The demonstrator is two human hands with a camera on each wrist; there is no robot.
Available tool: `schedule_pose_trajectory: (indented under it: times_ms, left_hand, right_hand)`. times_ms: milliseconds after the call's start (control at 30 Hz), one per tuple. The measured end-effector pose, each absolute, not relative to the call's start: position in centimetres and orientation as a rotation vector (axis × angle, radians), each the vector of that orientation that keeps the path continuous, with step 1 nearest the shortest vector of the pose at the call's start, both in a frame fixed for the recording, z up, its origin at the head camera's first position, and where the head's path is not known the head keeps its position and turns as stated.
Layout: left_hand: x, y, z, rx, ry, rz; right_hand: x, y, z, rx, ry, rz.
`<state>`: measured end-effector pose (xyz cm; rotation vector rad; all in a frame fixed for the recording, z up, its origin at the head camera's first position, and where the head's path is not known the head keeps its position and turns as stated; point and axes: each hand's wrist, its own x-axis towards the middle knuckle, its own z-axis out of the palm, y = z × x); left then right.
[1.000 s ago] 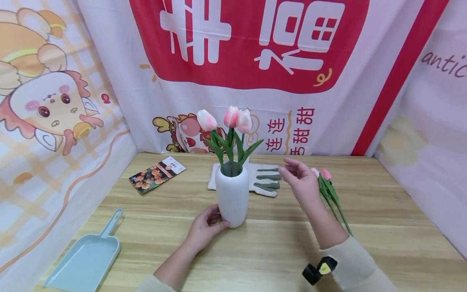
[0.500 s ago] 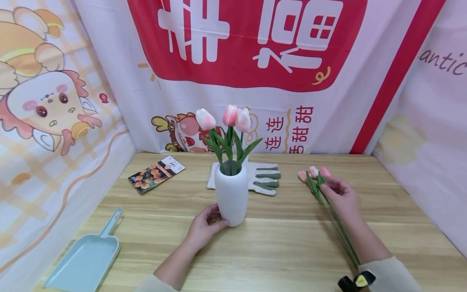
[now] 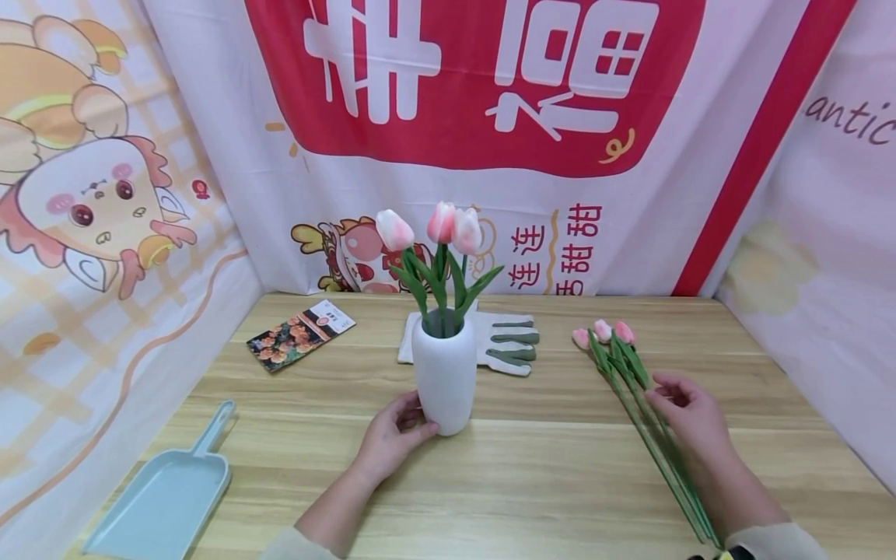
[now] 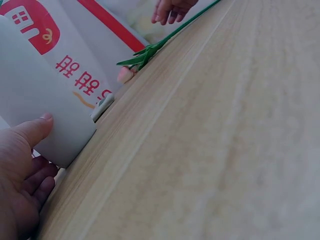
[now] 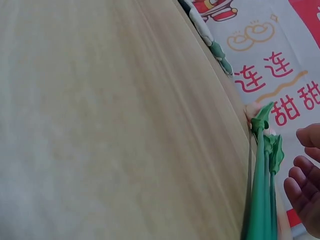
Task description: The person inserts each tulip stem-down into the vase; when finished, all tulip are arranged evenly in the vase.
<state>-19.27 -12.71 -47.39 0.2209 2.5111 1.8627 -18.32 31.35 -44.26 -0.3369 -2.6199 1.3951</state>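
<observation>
A white vase (image 3: 445, 381) stands upright with several pink-and-white tulips (image 3: 442, 225) in it. Low on its left side, my left hand (image 3: 392, 437) holds it near the base; the thumb (image 4: 39, 129) lies against the wall in the left wrist view. To the right, three more tulips (image 3: 619, 362) lie on the table, pink heads pointing away from me. Just right of their stems is my right hand (image 3: 693, 412), fingers loosely bent and nothing in them. The right wrist view shows its fingers (image 5: 300, 187) apart from the green stems (image 5: 260, 195).
Behind the vase lies a white and grey-green glove (image 3: 514, 354), partly hidden. A packet with a flower picture (image 3: 301, 334) sits at the back left, a light-blue dustpan (image 3: 168, 498) at the front left. Printed cloth (image 3: 476, 132) hangs behind the table (image 3: 518, 482).
My right hand has gone from beside the vase to the tulip heads on the right, then back toward me and right along the stems. The left hand has stayed on the vase.
</observation>
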Motion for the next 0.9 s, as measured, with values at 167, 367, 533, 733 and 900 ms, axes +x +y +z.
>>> schedule_pose_trajectory:
  times_ms: [167,367,533,733,900]
  left_hand:
    - [-19.3,-12.7,-47.3,0.192,2.496,1.875]
    - [-19.2,-12.6,-47.3,0.175,2.488,1.881]
    - [-19.2,-12.6,-47.2,0.182,2.484,1.891]
    - [-19.2,-12.6,-47.3,0.177,2.495,1.874]
    - [-19.2,-12.6,-47.2,0.167,2.494,1.869]
  right_hand:
    - [-18.1,32.2,-45.0,-0.302,-2.703,1.303]
    - [-18.2,33.0,-45.5,-0.266,-2.8,1.154]
    - [-18.3,33.3,-45.5,-0.244,-2.862,1.064]
    - [-18.3,33.2,-45.3,-0.253,-2.92,1.006]
    - [-18.4,33.2,-45.4,-0.212,-2.935,0.949]
